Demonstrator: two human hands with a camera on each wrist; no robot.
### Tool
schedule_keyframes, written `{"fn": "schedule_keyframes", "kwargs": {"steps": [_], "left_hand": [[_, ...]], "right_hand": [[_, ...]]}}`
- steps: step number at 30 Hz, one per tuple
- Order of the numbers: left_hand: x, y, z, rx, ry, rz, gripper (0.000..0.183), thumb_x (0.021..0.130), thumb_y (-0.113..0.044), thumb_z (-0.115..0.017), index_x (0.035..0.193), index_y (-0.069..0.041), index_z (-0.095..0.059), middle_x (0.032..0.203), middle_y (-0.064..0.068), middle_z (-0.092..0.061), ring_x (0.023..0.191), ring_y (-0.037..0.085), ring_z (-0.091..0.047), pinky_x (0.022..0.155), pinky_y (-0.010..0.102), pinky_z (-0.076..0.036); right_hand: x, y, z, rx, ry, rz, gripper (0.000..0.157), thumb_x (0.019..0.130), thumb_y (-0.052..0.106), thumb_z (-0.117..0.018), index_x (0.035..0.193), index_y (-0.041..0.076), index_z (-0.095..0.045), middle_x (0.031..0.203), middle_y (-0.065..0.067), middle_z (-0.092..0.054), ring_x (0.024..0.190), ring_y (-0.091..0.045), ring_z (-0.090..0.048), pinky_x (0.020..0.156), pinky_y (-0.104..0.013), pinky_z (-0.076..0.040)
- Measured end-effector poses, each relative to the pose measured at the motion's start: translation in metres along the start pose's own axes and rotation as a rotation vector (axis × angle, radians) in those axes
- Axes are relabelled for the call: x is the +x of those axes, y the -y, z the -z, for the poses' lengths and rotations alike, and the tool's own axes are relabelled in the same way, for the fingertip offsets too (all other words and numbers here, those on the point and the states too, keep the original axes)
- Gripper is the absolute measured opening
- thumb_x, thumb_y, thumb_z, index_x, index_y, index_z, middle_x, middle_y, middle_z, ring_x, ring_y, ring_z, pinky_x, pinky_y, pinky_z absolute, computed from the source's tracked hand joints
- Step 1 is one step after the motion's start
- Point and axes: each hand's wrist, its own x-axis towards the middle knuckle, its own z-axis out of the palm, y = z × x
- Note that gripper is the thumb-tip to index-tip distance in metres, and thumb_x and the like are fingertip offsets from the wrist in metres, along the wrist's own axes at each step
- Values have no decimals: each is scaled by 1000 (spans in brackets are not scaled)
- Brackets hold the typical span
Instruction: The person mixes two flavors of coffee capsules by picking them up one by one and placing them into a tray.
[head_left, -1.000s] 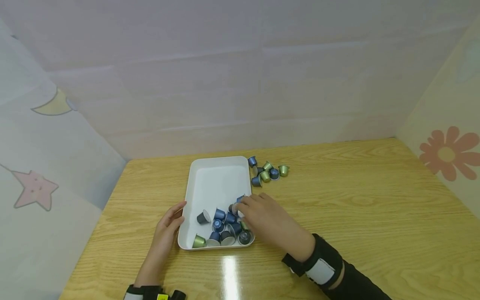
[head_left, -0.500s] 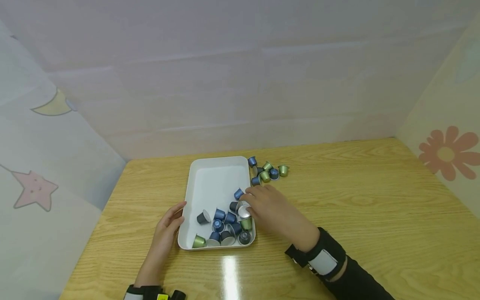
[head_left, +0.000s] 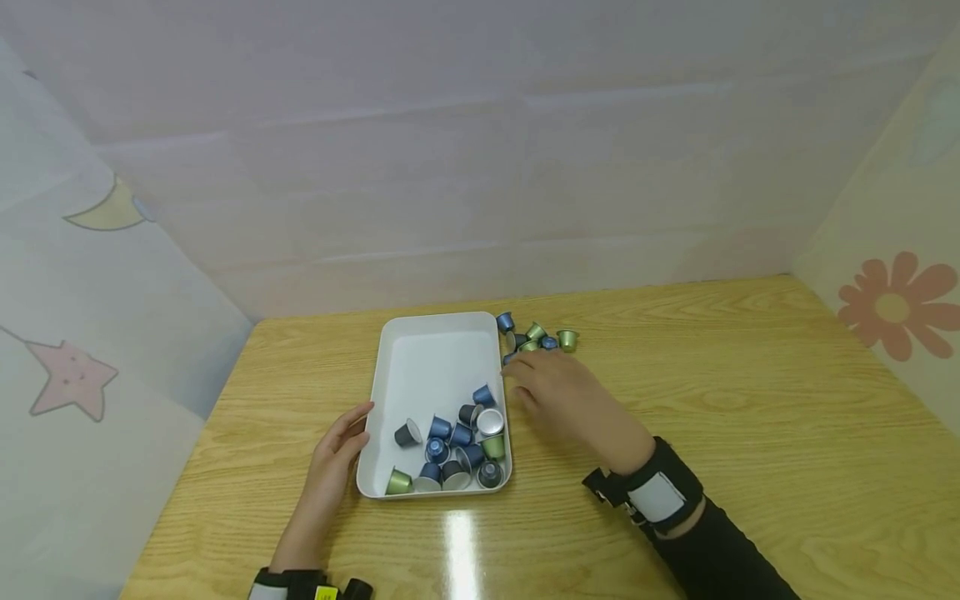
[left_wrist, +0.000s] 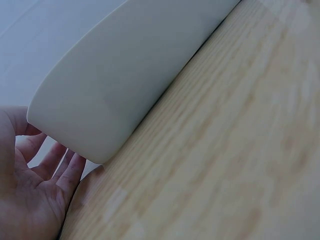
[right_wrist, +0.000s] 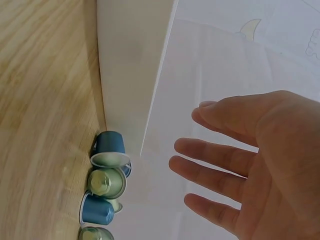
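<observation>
In the head view my left hand [head_left: 337, 446] rests at the left side of a white tray [head_left: 431, 350]. The left wrist view has its fingers and thumb lightly touching the end of the tray wall [left_wrist: 115, 85]. My right hand [head_left: 558, 400] hovers just outside the tray's right rim, near a loose group of coffee capsules. The right wrist view shows its fingers spread, with nothing between them. Inside the tray's near half lie several coffee capsules, among them a silver-lidded capsule [head_left: 491, 422], a blue capsule [head_left: 483, 396], a green capsule [head_left: 399, 482] and a dark grey capsule [head_left: 408, 432].
Beyond my right hand, a green capsule [head_left: 567, 340], a blue capsule [head_left: 505, 322] and several others sit on the wooden table [head_left: 712, 392], close against the tray's upper right side. White sheeting [head_left: 450, 183] stands behind the table, with printed side panels left and right.
My right hand has lifted away from the tray, moving right and toward the loose capsules. It has let go of the silver-lidded capsule, which now lies in the tray. My left hand stays put.
</observation>
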Motion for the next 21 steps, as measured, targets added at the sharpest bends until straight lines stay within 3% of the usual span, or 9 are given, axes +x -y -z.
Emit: {"fn": "schedule_keyframes", "kwargs": {"steps": [7, 11, 15, 21], "left_hand": [[0, 1, 0, -7, 1, 0, 43, 104, -7, -44, 147, -2, -43, 150, 17, -40, 135, 25, -38, 96, 9, -38], [0, 1, 0, -3, 6, -4, 43, 104, -7, -44, 147, -2, -42, 151, 17, -38, 136, 25, -37, 95, 9, -37], [-1, 0, 0, -5, 10, -3, 43, 104, -7, -44, 147, -2, -42, 152, 17, -37, 137, 25, -36, 95, 8, -37], [-1, -1, 0, -14, 10, -2, 43, 104, -7, -44, 148, -2, -42, 152, 16, -37, 137, 24, -36, 96, 8, -37]], "right_hand": [[1, -12, -1, 17, -10, -7, 24, 89, 4, -68, 113, 3, -71, 113, -9, -68, 105, -29, -64, 93, -42, -51], [0, -18, -3, 42, 31, -60, 24, 91, 5, -67, 115, 4, -70, 114, -10, -67, 103, -28, -64, 89, -41, -52], [0, -24, -3, 70, 66, -126, 26, 94, 9, -65, 119, 5, -69, 117, -10, -66, 107, -29, -62, 92, -43, -51], [-1, -30, -1, 55, 75, -127, 25, 94, 10, -65, 118, 3, -69, 118, -12, -66, 111, -31, -61, 95, -44, -49]]}}
